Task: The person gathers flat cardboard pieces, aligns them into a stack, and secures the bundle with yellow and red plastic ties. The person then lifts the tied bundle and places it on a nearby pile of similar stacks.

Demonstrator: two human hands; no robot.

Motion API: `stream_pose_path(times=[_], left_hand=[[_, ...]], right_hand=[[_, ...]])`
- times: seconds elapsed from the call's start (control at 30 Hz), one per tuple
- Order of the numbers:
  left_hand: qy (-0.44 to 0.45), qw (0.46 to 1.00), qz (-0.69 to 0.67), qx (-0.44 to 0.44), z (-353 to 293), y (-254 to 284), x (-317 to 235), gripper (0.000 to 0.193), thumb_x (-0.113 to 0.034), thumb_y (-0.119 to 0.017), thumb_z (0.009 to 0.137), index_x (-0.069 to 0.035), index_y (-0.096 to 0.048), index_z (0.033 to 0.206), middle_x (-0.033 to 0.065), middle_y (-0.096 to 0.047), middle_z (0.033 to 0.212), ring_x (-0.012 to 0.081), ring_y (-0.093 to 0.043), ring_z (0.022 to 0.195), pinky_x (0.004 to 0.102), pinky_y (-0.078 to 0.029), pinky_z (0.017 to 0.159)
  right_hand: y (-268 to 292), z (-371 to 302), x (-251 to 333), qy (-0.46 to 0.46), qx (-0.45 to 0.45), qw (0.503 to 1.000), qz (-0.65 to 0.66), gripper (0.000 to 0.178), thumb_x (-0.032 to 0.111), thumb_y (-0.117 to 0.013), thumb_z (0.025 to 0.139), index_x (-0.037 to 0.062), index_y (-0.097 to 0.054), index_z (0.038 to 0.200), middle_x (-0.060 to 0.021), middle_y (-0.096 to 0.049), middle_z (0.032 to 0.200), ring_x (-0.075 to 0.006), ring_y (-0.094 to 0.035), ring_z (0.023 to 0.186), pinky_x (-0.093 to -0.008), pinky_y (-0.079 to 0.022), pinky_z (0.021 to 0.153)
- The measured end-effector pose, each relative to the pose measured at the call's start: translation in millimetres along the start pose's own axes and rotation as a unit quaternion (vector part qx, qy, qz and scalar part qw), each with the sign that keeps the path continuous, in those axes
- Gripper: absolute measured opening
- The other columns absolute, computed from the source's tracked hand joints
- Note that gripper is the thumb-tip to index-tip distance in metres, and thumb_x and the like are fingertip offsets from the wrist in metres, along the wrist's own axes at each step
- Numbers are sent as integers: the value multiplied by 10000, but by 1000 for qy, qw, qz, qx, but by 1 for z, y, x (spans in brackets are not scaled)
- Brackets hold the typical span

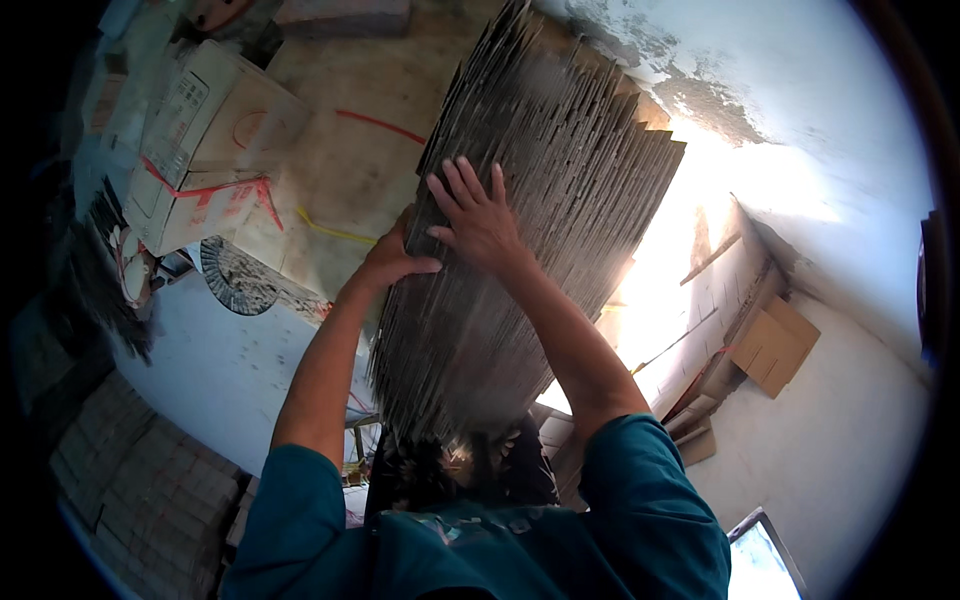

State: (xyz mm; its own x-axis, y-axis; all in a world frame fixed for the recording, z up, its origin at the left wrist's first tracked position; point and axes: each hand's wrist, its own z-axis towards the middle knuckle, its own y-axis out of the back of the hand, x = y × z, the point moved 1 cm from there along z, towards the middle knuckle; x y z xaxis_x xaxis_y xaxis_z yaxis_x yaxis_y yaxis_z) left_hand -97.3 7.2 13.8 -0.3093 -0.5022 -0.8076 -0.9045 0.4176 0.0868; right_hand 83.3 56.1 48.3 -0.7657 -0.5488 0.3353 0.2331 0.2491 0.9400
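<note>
A long, thick stack of thin grey-brown sheets, cardboard by the look of it (520,150), stretches away in front of me with its many edges facing up. My left hand (397,257) is at the stack's left side, thumb over the upper edges and fingers bent down around the side, where they are partly hidden. On top of the edges, just right of it, lies my right hand (482,222), flat with the fingers spread. The near end of the stack comes close to my body, and its underside is hidden.
Left of the stack is a tan surface (340,70) with a cardboard box (200,150), red tape and a yellow strap (335,232). Bundled stacks (150,490) stand at lower left. To the right are a flaking white wall (800,80), bright light and a cardboard piece (773,347).
</note>
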Motion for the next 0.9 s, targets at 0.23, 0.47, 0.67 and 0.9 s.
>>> stream_pose_path(times=[0.23,0.47,0.67,0.9], left_hand=[[-35,998,49,12,4,17,-1,988,-264,-799,595,17,-275,1385,174,-442,1328,271,-416,1245,353,-349,1010],[-10,986,-17,-164,40,35,-26,576,-383,-747,687,38,-571,1037,132,-618,906,195,-590,840,316,-460,742],[-22,936,160,-313,55,26,-42,520,-443,-787,625,-21,-503,734,74,-528,660,201,-525,624,343,-437,598],[-19,911,217,-349,54,35,-37,614,-499,-798,568,-26,-458,764,116,-547,738,267,-538,654,394,-439,611]], right_hand=[[-13,-4,-7,8,13,1000,-19,712,538,-462,841,124,-311,1401,-71,-249,1471,-239,-125,1394,-563,-42,1104],[-9,-6,-8,4,24,1000,-16,723,541,-449,852,123,-278,1416,-64,-228,1483,-229,-93,1401,-555,-24,1107],[-9,-6,-10,1,22,1000,-12,721,538,-447,857,126,-267,1420,-61,-224,1484,-226,-91,1402,-548,-11,1111],[-5,-7,-6,-2,28,999,-17,716,530,-473,849,133,-284,1414,-58,-231,1479,-228,-100,1399,-545,-17,1112]])
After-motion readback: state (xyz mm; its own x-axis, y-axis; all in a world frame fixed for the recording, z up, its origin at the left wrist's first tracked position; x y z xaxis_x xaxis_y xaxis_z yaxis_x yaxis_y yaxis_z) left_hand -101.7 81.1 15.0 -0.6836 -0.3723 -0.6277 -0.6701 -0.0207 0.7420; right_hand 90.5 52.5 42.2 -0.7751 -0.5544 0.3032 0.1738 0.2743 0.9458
